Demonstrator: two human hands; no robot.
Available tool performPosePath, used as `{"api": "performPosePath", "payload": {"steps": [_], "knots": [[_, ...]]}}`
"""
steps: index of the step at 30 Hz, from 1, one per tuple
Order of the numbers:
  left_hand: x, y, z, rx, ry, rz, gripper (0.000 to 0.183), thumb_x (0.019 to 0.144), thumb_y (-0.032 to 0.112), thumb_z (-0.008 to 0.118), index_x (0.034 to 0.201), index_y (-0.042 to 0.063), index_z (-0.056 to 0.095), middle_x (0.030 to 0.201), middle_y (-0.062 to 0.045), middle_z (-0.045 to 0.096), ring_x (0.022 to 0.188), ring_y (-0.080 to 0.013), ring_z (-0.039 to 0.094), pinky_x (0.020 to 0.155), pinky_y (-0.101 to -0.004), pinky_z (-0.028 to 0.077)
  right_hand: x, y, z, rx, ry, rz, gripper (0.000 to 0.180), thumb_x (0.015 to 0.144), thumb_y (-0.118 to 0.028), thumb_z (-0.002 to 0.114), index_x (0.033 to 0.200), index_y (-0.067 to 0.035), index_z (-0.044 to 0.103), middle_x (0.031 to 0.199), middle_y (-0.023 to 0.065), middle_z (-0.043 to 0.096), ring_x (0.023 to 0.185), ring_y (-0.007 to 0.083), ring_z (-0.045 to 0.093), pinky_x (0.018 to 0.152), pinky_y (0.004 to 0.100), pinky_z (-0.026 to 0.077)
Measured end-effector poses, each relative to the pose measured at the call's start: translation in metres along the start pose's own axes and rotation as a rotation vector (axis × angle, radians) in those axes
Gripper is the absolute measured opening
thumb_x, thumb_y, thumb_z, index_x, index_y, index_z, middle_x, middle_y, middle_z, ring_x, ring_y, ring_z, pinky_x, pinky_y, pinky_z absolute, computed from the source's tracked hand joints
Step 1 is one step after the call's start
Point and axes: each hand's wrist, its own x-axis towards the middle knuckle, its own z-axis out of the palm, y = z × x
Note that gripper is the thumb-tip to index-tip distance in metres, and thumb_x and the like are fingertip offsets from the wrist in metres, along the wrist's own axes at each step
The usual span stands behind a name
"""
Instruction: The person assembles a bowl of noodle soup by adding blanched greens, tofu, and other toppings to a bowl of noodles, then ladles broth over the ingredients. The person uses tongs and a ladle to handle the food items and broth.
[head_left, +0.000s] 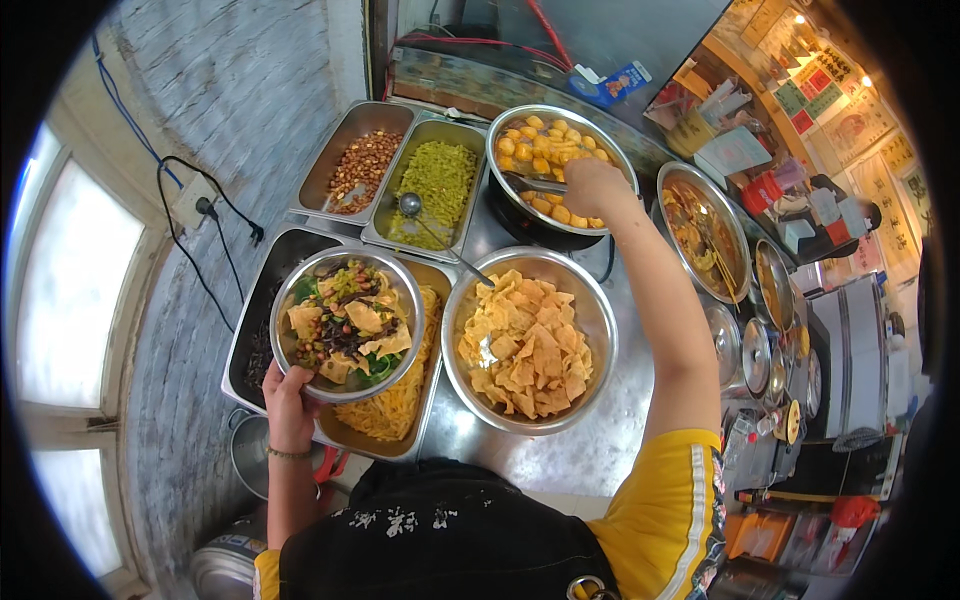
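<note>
My left hand grips the near rim of a steel bowl, which overlaps two trays beneath it. Inside lie crisp fried pieces, peanuts, chopped green pickles, dark shreds and leafy greens. My right hand reaches over a pot of round yellow-brown pieces in broth. It is closed on a metal utensil, apparently tongs, whose tips reach in among the pieces. Between my arms stands a wide steel bowl full of fried crisps.
Behind the held bowl are trays of peanuts and chopped green pickles; a ladle reaches from the pickles to the crisps bowl. Shredded yellow food fills a nearer tray. Right of my arm stand a pot with skewers and lidded containers.
</note>
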Motion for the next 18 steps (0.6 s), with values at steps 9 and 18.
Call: {"api": "performPosePath", "payload": {"steps": [9,18], "knots": [[0.003,0.025,0.045,-0.038,-0.101,0.019,0.034,0.084,0.000,0.049,0.116,-0.001,0.060,0.084,-0.006,0.068,0.047,-0.0107,0.057,0.035,-0.0217,0.042,-0.011,0.087,0.019,0.827,-0.128,0.151,0.021,0.081,-0.012,0.068,0.093,0.005,0.071,0.067,0.0115,0.068,0.050,0.0162,0.065,0.040,0.0287,0.048],[0.052,0.022,0.100,-0.061,-0.217,0.010,0.030,0.086,0.001,0.052,0.114,0.000,0.061,0.082,-0.008,0.069,0.049,-0.0123,0.062,0.036,-0.0223,0.042,-0.026,0.130,0.040,1.061,-0.093,0.151,0.021,0.091,-0.014,0.068,0.101,0.004,0.071,0.072,0.0074,0.070,0.054,0.0135,0.065,0.043,0.0272,0.048]]}}
